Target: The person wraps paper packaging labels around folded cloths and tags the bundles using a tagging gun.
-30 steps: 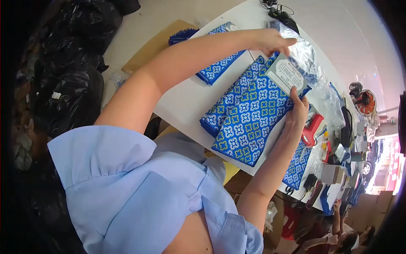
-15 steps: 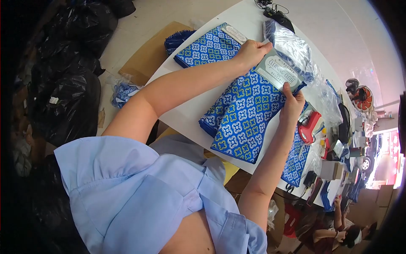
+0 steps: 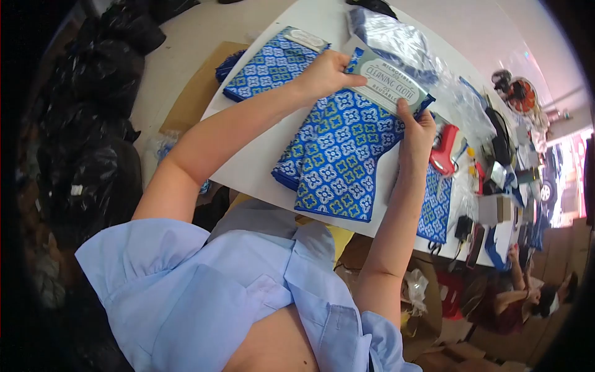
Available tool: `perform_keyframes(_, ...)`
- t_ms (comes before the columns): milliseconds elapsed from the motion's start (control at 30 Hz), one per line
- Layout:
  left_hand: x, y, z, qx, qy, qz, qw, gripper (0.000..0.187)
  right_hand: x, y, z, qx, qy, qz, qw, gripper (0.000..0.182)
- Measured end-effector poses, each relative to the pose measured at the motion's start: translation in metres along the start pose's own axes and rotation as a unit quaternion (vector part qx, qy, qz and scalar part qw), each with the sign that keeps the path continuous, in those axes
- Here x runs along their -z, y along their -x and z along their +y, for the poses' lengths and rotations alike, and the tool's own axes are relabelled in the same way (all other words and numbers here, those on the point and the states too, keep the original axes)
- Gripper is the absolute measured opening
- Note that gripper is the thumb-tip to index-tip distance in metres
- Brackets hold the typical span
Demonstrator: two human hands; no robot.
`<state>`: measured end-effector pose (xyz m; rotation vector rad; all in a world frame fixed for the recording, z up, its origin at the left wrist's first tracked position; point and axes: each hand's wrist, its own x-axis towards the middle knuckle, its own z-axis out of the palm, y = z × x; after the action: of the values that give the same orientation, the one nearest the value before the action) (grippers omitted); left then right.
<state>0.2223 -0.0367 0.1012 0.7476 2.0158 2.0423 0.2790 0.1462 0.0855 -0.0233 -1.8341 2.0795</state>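
A blue patterned cloth (image 3: 344,158) hangs down over the white table's near edge area, with a grey-green label card (image 3: 389,79) across its top. My left hand (image 3: 331,73) grips the card's left end between thumb and fingers. At the card's right end my right hand (image 3: 418,124) pinches the card and the cloth's corner, thumb on the front. Left of the cloth lies a folded stack of the same pattern (image 3: 269,65) with its own label (image 3: 305,39).
Plastic-wrapped cloths (image 3: 396,46) lie behind the card. A red glue gun (image 3: 444,149) rests right of my right hand, beside another patterned cloth (image 3: 436,208). Black bags (image 3: 90,149) stand at the left. A fan (image 3: 519,96) and a co-worker (image 3: 514,301) are at the right.
My left hand has shifted from the card's upper corner to its lower left side, with the thumb now on its front. The card's printed face shows more fully. The whole view has shifted.
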Motion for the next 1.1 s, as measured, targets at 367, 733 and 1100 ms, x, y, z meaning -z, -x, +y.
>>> perform_keyframes(367, -0.069, 0.018, 0.102, -0.002, 0.241, -0.254, 0.937, 0.025, 0.174, 0.048, -0.030, 0.083, 0.257, 0.258, 0.928, 0.020)
perform_keyframes(733, -0.197, -0.098, -0.080, 0.082, 0.296, -0.065, 0.950, 0.023, 0.207, 0.028, 0.028, 0.206, 0.754, 0.044, 0.622, 0.033)
perform_keyframes(1100, -0.205, -0.090, -0.082, 0.027, -0.133, 0.111, 0.984, 0.033, 0.196, 0.049, -0.037, 0.145, 0.920, 0.036, 0.363, 0.077)
